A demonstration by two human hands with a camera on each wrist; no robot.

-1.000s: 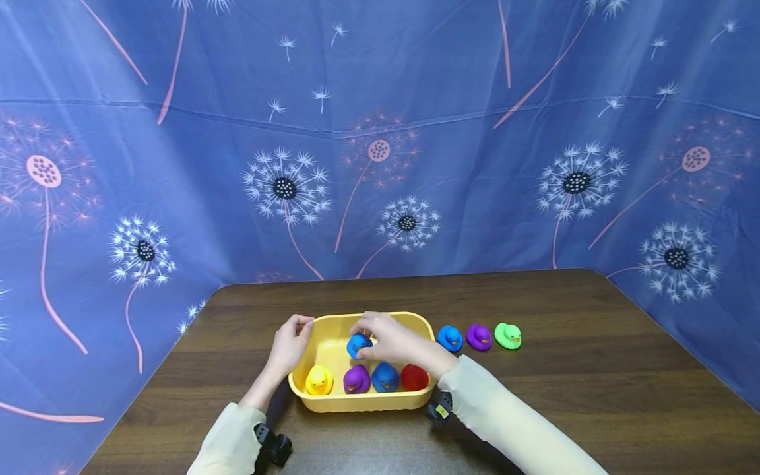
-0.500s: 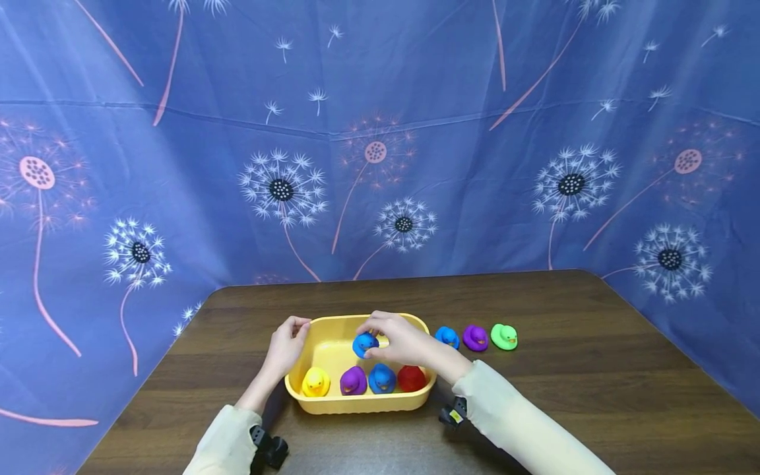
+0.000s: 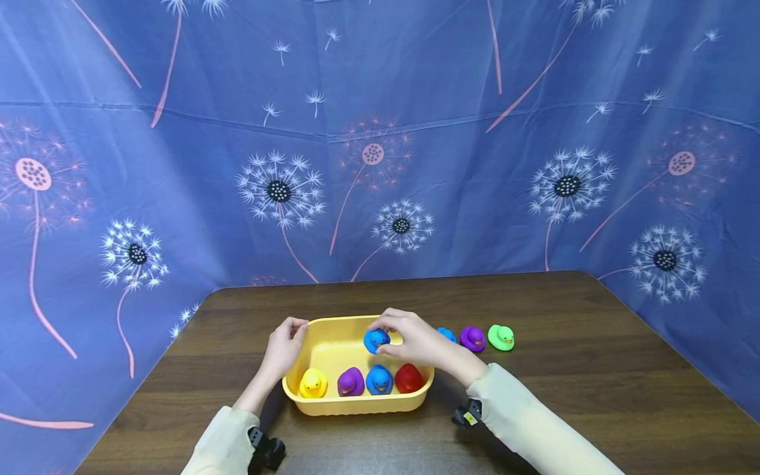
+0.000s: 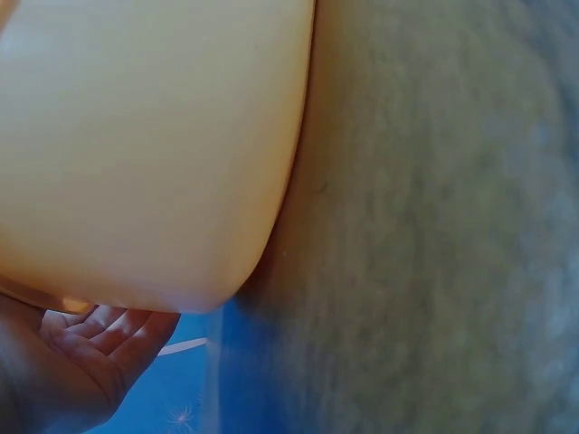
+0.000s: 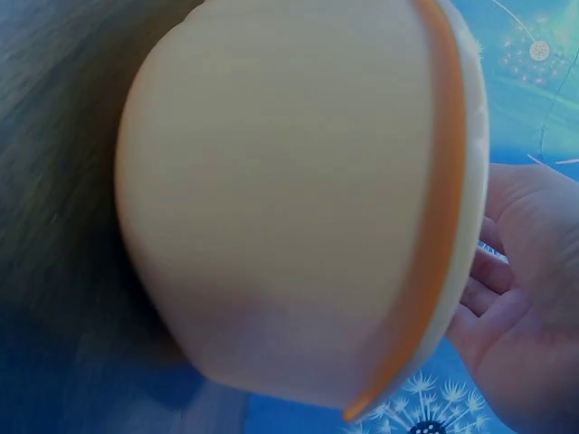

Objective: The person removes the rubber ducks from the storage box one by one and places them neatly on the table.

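Observation:
In the head view my right hand (image 3: 410, 336) pinches a blue rubber duck (image 3: 375, 341) between thumb and fingers, over the back part of a yellow plastic basin (image 3: 356, 408). My left hand (image 3: 284, 346) holds the basin's rim at its back left corner; the left wrist view shows those fingers (image 4: 136, 339) behind the outer wall. Along the basin's front lie a yellow duck (image 3: 313, 383), a purple duck (image 3: 351, 382), a second blue duck (image 3: 379, 380) and a red duck (image 3: 409, 378). From the right wrist, the basin wall (image 5: 289, 181) hides the held duck.
On the brown wooden table (image 3: 564, 369), right of the basin, stand a partly hidden blue duck (image 3: 446, 334), a purple duck (image 3: 472, 338) and a green duck (image 3: 501, 337) in a row. A blue dandelion-print cloth (image 3: 469, 165) hangs behind the table.
My right hand has moved to the right and slightly back with the blue duck, and now partly covers the blue duck on the table. My left hand keeps its hold on the rim.

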